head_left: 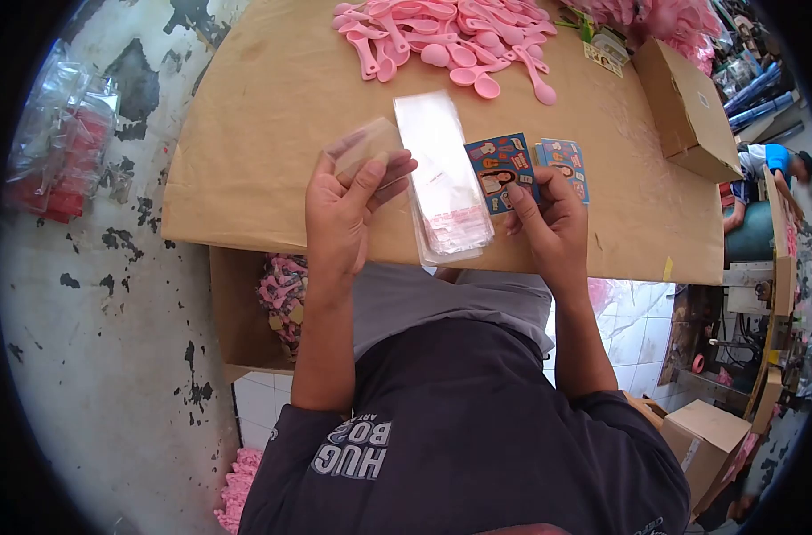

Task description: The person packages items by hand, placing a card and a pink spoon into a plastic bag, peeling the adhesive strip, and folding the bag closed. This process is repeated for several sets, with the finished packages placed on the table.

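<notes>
L hand (342,207) is part-curled, thumb pinching a clear plastic sleeve (368,147) against the fingers; looks like just one, but hard to be sure w/ see-through film. R hand (556,221) has thumb + fingers closed on a blue printed card (497,162), held up over the cardboard-brown table (263,152) nr its front edge. Btwn the hands lies a stack of clear sleeves (437,169), lower end at the table's near edge. More printed cards (566,153) lie just beside R hand, partly hidden by it. Pink spoons (446,40) sit heaped at the far side; a cardboard box (687,107) stands far R, w/ pink bundles (664,18) beyond.
</notes>
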{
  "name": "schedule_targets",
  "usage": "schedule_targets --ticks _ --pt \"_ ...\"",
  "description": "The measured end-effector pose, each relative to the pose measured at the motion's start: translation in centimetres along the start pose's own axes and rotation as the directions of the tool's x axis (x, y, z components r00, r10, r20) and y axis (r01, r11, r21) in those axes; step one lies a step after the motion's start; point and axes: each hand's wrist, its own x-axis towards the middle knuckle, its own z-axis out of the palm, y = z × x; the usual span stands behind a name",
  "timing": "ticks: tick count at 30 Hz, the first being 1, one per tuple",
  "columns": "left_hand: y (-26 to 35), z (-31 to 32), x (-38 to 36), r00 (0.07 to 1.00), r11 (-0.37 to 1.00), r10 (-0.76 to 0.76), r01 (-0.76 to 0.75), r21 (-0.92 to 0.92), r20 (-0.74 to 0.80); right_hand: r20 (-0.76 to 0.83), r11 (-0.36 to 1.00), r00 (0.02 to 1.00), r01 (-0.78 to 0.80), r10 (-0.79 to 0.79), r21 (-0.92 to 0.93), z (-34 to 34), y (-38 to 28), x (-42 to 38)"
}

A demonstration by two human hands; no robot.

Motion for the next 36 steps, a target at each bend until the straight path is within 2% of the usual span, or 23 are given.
schedule_targets --ticks 1,5,7,11,15,18,20,21,24,26,29,33,35,36 --pt "0.1 0.0 0.1 0.999 0.999 -0.037 0.036 -0.036 -0.015 -0.004 1.000 1.000 0.007 -0.007 0.000 0.2 0.1 0.3" --pt "-1.1 -0.6 0.5 1.000 0.997 -0.010 0.009 -0.073 -0.018 0.025 1.000 1.000 -0.014 0.014 0.008 0.4 -0.2 0.8" --pt "-1.5 -0.1 0.8 0.998 0.989 0.060 -0.064 -0.137 -0.030 0.033 0.998 0.998 -0.051 0.053 -0.035 0.4 -0.5 1.0" --pt "-1.4 0.6 1.1 0.993 0.977 0.107 -0.114 -0.181 -0.048 0.081 0.994 0.994 -0.067 0.073 -0.082 0.4 -0.6 1.1" --pt "-1.3 1.4 1.0 0.999 0.981 0.027 -0.031 -0.193 -0.024 0.130 0.988 0.987 -0.073 0.091 -0.138 0.9 -0.7 1.1" --pt "-1.6 1.8 1.0 1.000 0.977 0.011 -0.010 -0.213 0.007 0.107 0.994 0.990 -0.085 0.091 -0.062 1.4 -0.9 1.4" --pt "-1.8 2.0 0.9 1.000 0.973 0.011 -0.008 -0.229 0.014 0.060 0.990 0.993 -0.107 0.102 0.089 2.0 -1.2 1.5" --pt "-1.9 2.2 0.9 1.000 0.974 0.003 -0.004 -0.225 -0.002 0.059 0.990 0.993 -0.108 0.103 0.088 2.2 -1.1 1.5" --pt "-1.9 2.7 0.9 1.000 0.973 0.007 -0.011 -0.229 -0.018 0.043 0.993 0.994 -0.105 0.103 0.049 2.2 -0.9 1.3" --pt "-1.9 2.8 0.9 1.000 0.971 0.022 -0.025 -0.236 -0.018 0.150 0.986 0.976 -0.145 0.157 -0.086 1.9 -0.9 1.2" --pt "-1.9 2.9 1.0 0.999 0.979 0.034 -0.036 -0.200 -0.014 0.223 0.979 0.963 -0.113 0.150 -0.167 1.7 -0.8 1.5" --pt "-1.8 3.3 0.7 1.000 0.985 0.025 -0.021 -0.173 0.019 0.243 0.969 0.948 -0.160 0.204 -0.189 1.0 -1.5 2.0" --pt "-2.0 3.5 0.6 1.000 0.984 0.016 -0.011 -0.178 0.026 0.215 0.981 0.958 -0.193 0.189 -0.006 1.0 -1.3 2.0" --pt "-2.3 3.1 0.7 0.999 0.986 0.035 -0.030 -0.162 0.028 0.197 0.982 0.962 -0.190 0.188 -0.011 0.9 -1.1 1.9"
